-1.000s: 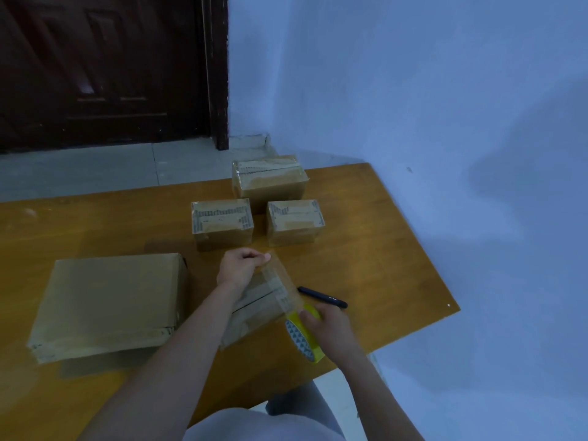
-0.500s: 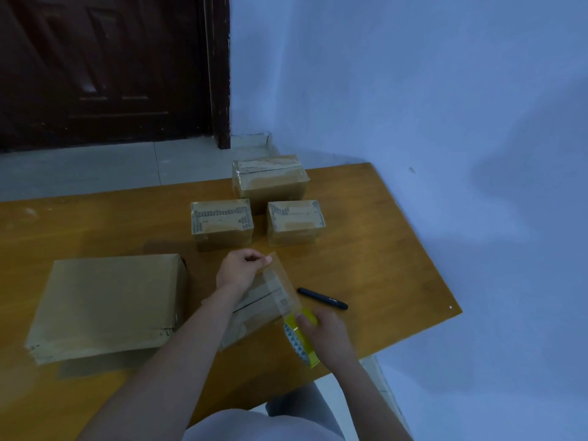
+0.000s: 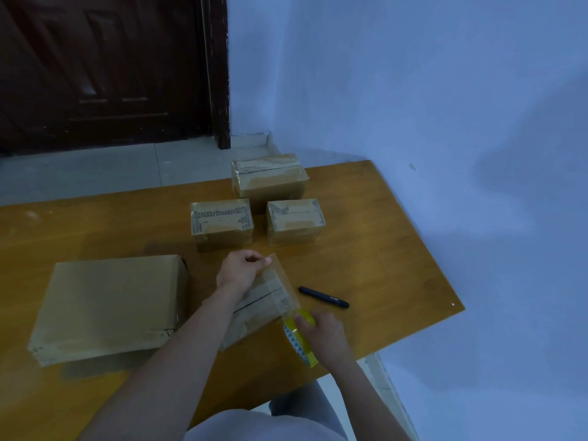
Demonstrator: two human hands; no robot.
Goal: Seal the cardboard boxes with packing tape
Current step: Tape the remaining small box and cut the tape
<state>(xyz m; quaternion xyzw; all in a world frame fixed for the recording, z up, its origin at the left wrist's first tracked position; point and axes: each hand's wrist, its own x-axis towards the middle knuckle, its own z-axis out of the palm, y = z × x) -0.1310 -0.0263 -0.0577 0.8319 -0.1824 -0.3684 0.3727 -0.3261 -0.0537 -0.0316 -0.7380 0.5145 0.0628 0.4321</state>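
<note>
Blue-painted walls and a dark wooden door (image 3: 105, 68) over pale floor tiles (image 3: 95, 167) close in behind an orange-brown wooden table (image 3: 375, 249), whose far edge carries three taped small boxes (image 3: 270, 181), with a large flat box (image 3: 105, 307) toward its left side. Near the front edge, the left hand (image 3: 240, 270) pinches the free end of clear packing tape (image 3: 276, 281) stretched over a small cardboard box (image 3: 257, 308). The right hand (image 3: 321, 334) grips the yellow tape roll (image 3: 300, 340) at the box's near end, and a black pen (image 3: 324, 296) lies just beside it toward the right edge.
</note>
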